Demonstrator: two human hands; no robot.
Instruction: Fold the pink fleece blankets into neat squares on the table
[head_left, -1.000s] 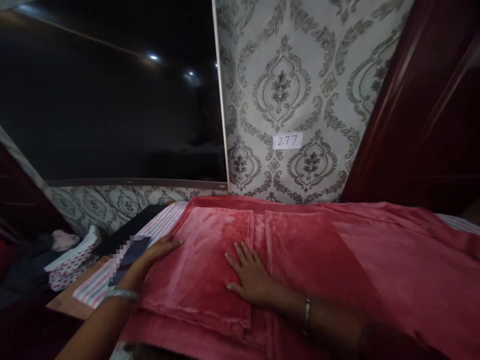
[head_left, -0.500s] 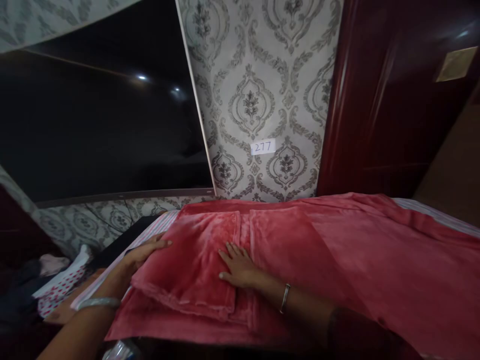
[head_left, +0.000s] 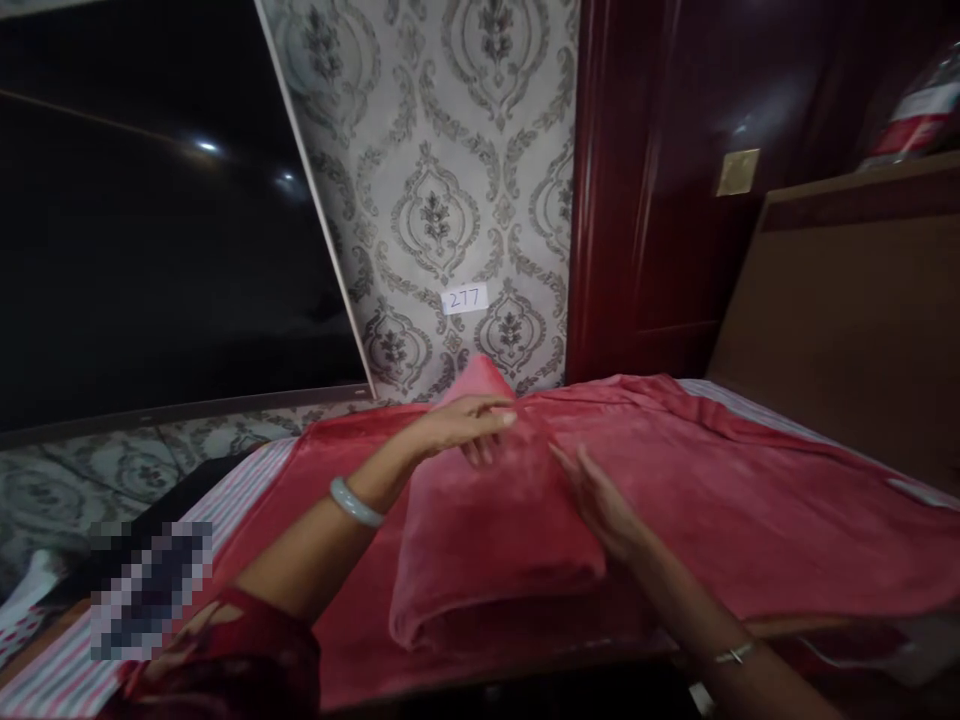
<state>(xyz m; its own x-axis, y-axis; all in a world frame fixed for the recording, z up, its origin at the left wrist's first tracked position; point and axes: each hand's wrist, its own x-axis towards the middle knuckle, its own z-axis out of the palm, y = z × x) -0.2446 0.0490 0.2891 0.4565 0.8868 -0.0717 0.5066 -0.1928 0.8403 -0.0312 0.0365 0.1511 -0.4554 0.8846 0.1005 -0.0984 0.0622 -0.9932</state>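
A thick folded bundle of red plush blanket (head_left: pixel 495 530) lies in the middle, its far corner peaked up toward the wall. My left hand (head_left: pixel 465 425), with a pale bangle at the wrist, is over the bundle's upper part, fingers bent loosely and apart. Against the bundle's right side is my right hand (head_left: pixel 604 505), its fingers stretched out and somewhat blurred. Red plush fabric (head_left: pixel 720 500) spreads flat under and around the bundle. Whether bundle and spread fabric are one piece I cannot tell.
Striped cloth (head_left: pixel 247 490) shows beneath the red fabric. Behind stand a large dark screen (head_left: pixel 150 220) and a patterned wall with a paper label (head_left: pixel 465 298). At right are a brown board (head_left: pixel 847 300) and a bottle (head_left: pixel 919 115). A pixelated patch covers something at lower left.
The folded part has been turned over rightward into a thicker bundle. My left hand has moved right and onto it; my right hand has shifted to its right side. The view has swung right.
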